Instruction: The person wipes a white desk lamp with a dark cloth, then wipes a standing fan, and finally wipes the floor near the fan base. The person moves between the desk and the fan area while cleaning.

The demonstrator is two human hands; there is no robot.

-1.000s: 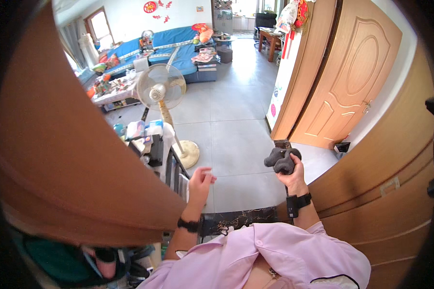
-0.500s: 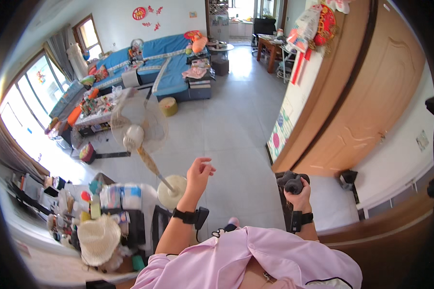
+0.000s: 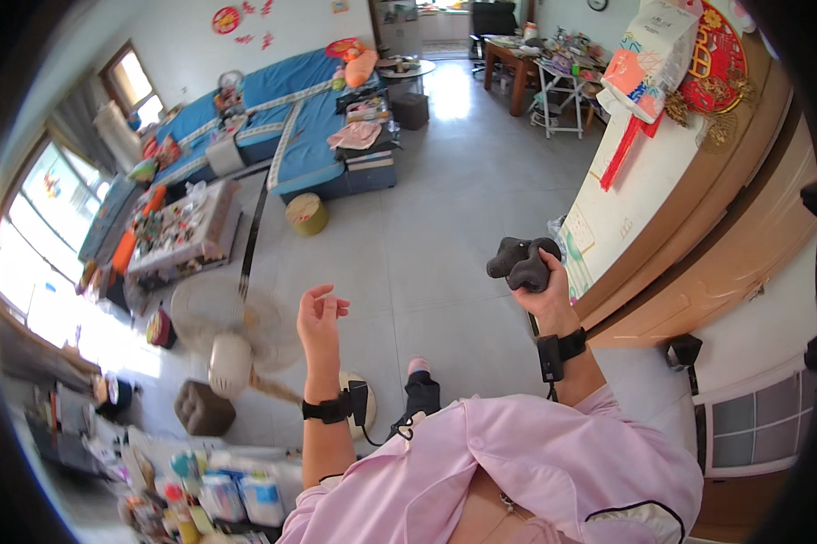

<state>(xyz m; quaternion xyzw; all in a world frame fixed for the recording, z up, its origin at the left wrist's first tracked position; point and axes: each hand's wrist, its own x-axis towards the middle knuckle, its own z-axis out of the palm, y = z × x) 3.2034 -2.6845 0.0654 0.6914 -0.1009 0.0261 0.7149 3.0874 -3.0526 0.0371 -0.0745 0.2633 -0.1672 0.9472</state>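
Note:
My right hand (image 3: 544, 297) is closed around a dark grey, lumpy thing with rounded bulges (image 3: 523, 263); its kind is not clear. I hold it out in front, near the edge of the white wall panel (image 3: 622, 204). My left hand (image 3: 320, 315) is raised over the floor with nothing in it, its fingers loosely bent and apart. Left of that hand stands a floor fan (image 3: 231, 363), its round base (image 3: 359, 385) partly hidden behind my wrist. Each wrist wears a black band with a small box.
A wooden door (image 3: 690, 304) and hanging red decorations (image 3: 712, 68) are on the right. Grey tiled floor (image 3: 445, 245) stretches ahead to a blue sofa (image 3: 313, 136), a yellow round stool (image 3: 306, 214) and a low table (image 3: 218, 227). A brown pouf (image 3: 204, 408) sits left; below it is a cluttered surface (image 3: 291, 476).
I have stepped forward through the doorway. My right hand has risen with the dark grey thing, and the door frame and fan have slid closer. My left hand is still empty.

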